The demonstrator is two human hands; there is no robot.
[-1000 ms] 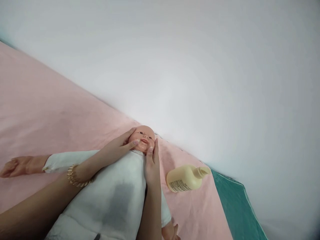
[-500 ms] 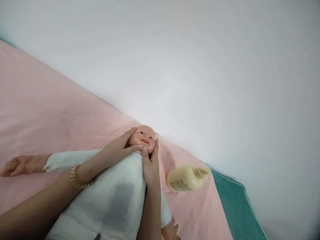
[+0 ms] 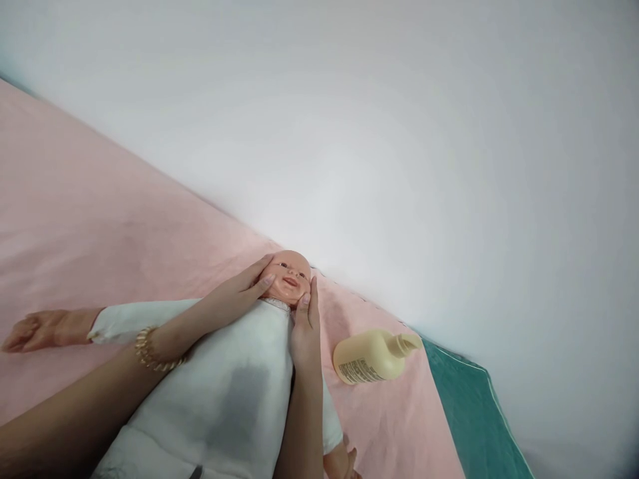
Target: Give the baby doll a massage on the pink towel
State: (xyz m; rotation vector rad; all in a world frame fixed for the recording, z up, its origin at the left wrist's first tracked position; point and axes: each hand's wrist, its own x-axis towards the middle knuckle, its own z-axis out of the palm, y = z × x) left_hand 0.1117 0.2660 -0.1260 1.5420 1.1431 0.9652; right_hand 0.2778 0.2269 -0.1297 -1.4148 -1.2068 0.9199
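A baby doll [image 3: 234, 372] in white clothes lies on its back, arms spread to both sides. My left hand [image 3: 237, 298] cups the left side of its head [image 3: 290, 266], with the thumb on the cheek and the fingers curling behind. On the other side, my right hand [image 3: 305, 326] holds the head too, its thumb near the jaw. Part of the doll's ears and the back of the head are hidden by my fingers. A beaded bracelet [image 3: 150, 349] circles my left wrist.
A pale yellow pump bottle [image 3: 372, 356] stands to the right of the doll. Beneath them is a pink sheet [image 3: 124, 219], with a green surface [image 3: 469, 392] showing past its right edge. A white wall [image 3: 349, 146] rises directly behind the doll's head.
Both thumbs have slid outward from the doll's chin, the left onto the cheek and the right toward the jaw. The chin and collar now show. The bottle has not moved.
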